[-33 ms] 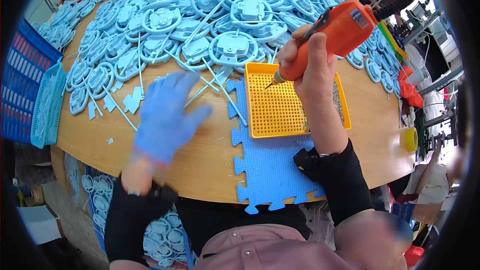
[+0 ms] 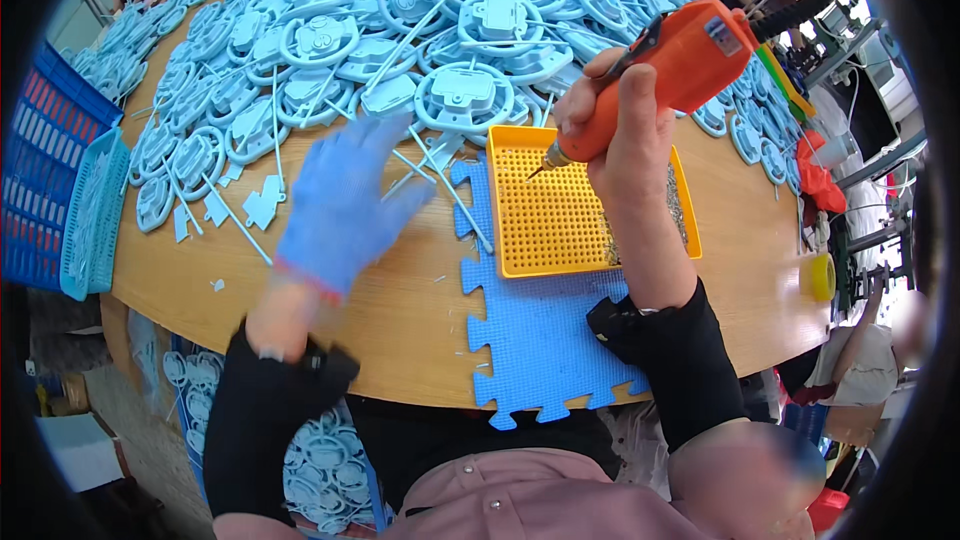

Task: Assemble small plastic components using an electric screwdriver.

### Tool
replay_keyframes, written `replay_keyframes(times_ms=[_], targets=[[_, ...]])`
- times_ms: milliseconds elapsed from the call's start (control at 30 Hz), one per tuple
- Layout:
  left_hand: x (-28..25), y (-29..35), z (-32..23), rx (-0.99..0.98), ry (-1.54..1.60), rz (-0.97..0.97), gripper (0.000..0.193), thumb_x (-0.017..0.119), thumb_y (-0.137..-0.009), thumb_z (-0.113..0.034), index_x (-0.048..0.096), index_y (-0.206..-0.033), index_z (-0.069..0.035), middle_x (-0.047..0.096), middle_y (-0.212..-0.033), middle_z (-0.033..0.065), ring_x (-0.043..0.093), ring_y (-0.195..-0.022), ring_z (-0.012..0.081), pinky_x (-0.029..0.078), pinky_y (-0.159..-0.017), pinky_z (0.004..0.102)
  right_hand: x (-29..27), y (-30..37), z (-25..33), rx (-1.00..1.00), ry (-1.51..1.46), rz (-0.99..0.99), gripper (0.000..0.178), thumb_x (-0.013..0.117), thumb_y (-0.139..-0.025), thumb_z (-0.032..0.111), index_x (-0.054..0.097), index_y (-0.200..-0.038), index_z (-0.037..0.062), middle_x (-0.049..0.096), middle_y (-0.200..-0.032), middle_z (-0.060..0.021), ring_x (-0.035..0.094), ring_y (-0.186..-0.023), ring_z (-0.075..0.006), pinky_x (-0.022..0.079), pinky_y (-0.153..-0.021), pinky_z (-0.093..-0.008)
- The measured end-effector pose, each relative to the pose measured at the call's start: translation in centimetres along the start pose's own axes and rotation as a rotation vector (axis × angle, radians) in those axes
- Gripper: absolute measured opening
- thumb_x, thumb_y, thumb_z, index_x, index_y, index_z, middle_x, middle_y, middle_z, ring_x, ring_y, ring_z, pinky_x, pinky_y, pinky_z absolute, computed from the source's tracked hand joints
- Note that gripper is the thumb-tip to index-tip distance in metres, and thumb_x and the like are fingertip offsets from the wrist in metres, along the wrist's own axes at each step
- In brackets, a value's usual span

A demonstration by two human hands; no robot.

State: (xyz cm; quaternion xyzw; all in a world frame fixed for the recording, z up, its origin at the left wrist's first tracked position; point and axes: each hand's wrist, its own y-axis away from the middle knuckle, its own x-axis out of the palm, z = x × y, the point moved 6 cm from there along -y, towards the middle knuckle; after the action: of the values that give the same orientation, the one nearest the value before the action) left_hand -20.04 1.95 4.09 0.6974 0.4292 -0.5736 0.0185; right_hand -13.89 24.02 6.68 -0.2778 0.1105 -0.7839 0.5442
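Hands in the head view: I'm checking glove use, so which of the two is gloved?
The left hand: it wears a blue glove, while the right hand is bare and grips the orange power tool.

The left hand [image 2: 345, 202], left of centre, wears a blue glove [image 2: 325, 230] with a reddish cuff edge [image 2: 308, 281]; the right hand [image 2: 635, 155] is bare. Black sleeves [image 2: 685, 370] cover the forearms; a mauve top [image 2: 545, 490] with round snaps [image 2: 494, 505] fills bottom centre.

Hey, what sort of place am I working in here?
Most likely a factory assembly workshop: matching blue parts lie heaped on the table, and your right hand grips an orange power screwdriver, its tip over a yellow tray.
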Motion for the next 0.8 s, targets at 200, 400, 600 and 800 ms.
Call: replay_keyframes(times_ms=[200, 400, 600, 800], targets=[[6.2, -9.6, 1.1, -0.169, 0.01, 0.147, 0.071, 0.071, -0.076, -0.045, 0.049, -0.132, -0.007, 0.053, -0.129, 0.018, 0.051, -0.121, 0.0321, 0.043, -0.098, 0.0405, 0.3, -0.1, -0.5, 0.035, 0.048, -0.001, 0.042, 0.062, -0.089, 0.047, 0.053, -0.093, 0.0058, 0.057, -0.065, -0.0047, 0.054, -0.055, -0.0138, 0.044, -0.052, -0.027], [7.8, -10.6, 0.7, -0.149, -0.077, 0.184, 0.075, 0.071, -0.075, -0.041, 0.045, -0.136, -0.005, 0.059, -0.12, 0.02, 0.057, -0.112, 0.0339, 0.046, -0.095, 0.0401, 0.3, 0.0, -0.7, 0.021, 0.019, 0.007, 0.037, 0.064, -0.09, 0.041, 0.051, -0.085, 0.0062, 0.057, -0.063, -0.0028, 0.055, -0.053, -0.0103, 0.043, -0.047, -0.0228], [7.2, -10.2, 0.7, -0.099, -0.016, 0.001, 0.073, 0.071, -0.076, -0.033, 0.044, -0.137, -0.005, 0.059, -0.118, 0.0218, 0.057, -0.111, 0.0345, 0.046, -0.095, 0.0397, 0.1, 0.2, -0.6, 0.02, 0.094, 0.037, 0.042, 0.061, -0.089, 0.048, 0.05, -0.089, 0.0074, 0.055, -0.064, -0.0036, 0.054, -0.056, -0.013, 0.044, -0.051, -0.0258], [7.3, -10.9, 1.2, -0.007, 0.048, -0.017, 0.074, 0.07, -0.076, -0.028, 0.04, -0.139, -0.003, 0.059, -0.118, 0.0247, 0.057, -0.11, 0.0367, 0.046, -0.094, 0.0406, 1.1, -0.3, 1.4, -0.053, 0.008, -0.011, 0.039, 0.063, -0.09, 0.042, 0.052, -0.094, 0.0043, 0.058, -0.066, -0.0052, 0.055, -0.054, -0.0121, 0.044, -0.048, -0.0245]])
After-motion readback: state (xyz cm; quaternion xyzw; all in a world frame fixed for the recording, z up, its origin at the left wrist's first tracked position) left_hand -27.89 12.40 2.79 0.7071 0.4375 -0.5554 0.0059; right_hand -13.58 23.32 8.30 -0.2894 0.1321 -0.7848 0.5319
